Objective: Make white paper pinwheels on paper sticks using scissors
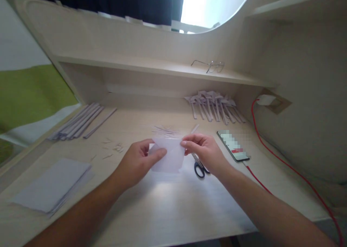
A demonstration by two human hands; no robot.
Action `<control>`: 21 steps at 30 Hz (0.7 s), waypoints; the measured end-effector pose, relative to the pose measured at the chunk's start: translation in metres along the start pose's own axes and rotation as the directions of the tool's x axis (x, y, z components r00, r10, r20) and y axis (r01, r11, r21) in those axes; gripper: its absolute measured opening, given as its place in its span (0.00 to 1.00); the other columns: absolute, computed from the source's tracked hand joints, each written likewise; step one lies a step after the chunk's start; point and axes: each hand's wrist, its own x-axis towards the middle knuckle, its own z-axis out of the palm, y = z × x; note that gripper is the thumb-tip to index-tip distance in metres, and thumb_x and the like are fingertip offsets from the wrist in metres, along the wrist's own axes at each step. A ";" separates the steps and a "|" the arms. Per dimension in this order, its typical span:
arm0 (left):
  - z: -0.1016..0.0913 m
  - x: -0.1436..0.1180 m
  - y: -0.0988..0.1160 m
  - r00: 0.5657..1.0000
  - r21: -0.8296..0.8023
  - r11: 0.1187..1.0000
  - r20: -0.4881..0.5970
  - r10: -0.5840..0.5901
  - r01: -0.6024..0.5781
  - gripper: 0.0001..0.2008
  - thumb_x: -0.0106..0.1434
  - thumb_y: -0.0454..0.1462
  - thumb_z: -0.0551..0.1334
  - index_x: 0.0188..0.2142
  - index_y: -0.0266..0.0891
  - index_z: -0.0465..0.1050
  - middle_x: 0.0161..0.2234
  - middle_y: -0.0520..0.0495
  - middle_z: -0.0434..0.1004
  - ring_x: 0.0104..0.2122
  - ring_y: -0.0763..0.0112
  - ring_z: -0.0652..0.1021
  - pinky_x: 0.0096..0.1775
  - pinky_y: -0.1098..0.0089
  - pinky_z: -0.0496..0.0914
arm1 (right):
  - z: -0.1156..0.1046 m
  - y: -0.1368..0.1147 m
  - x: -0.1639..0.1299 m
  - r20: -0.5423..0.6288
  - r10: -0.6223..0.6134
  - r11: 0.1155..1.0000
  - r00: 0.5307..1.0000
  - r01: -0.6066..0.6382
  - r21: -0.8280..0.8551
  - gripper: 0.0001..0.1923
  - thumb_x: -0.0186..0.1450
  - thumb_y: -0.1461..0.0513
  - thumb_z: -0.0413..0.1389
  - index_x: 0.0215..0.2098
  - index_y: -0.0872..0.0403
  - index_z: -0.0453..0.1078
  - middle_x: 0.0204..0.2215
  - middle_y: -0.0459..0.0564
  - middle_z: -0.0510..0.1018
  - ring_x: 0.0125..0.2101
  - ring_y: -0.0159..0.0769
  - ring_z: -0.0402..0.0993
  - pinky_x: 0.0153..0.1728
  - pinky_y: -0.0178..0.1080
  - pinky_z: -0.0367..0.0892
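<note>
- Paper sheet [169, 156]: white, held above the desk [168, 211] centre.
- Left hand [138, 162]: pinching its left edge.
- Right hand [204, 151]: pinching its upper right corner.
- Scissors [200, 166]: beneath right hand, apparently lying flat.

Small white paper sheet [169, 156], partly folded, raised just above the desk

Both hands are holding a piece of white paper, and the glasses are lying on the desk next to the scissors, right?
Not quite. Both hands, left hand and right hand, do hold the white paper, but the glasses lie up on the shelf, not on the desk by the scissors. The head view shows it.
</note>
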 end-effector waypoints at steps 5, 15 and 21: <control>0.007 0.006 0.003 0.947 0.318 0.913 -0.105 0.303 -0.257 0.16 0.60 0.37 0.68 0.49 0.47 0.79 0.49 0.47 0.83 0.45 0.60 0.81 0.45 0.63 0.75 | -0.006 0.014 -0.008 0.135 0.176 0.972 0.975 -0.194 0.130 0.11 0.57 0.56 0.69 0.32 0.55 0.81 0.29 0.48 0.81 0.29 0.33 0.76 0.31 0.36 0.74; 0.009 0.006 -0.004 0.876 0.455 0.756 0.140 0.462 -0.471 0.08 0.62 0.33 0.64 0.41 0.44 0.79 0.42 0.48 0.81 0.45 0.61 0.77 0.51 0.59 0.69 | 0.006 0.036 -0.017 0.213 0.279 0.919 0.936 -0.325 0.225 0.12 0.56 0.56 0.71 0.33 0.55 0.81 0.29 0.48 0.82 0.28 0.33 0.78 0.31 0.36 0.76; 0.015 0.005 -0.013 0.977 0.298 0.931 0.075 0.197 -0.211 0.05 0.63 0.34 0.63 0.32 0.44 0.79 0.34 0.53 0.81 0.36 0.68 0.78 0.38 0.68 0.69 | 0.008 0.039 -0.019 0.171 0.257 0.949 0.951 -0.281 0.141 0.10 0.56 0.56 0.70 0.32 0.55 0.81 0.28 0.48 0.81 0.28 0.31 0.77 0.31 0.34 0.75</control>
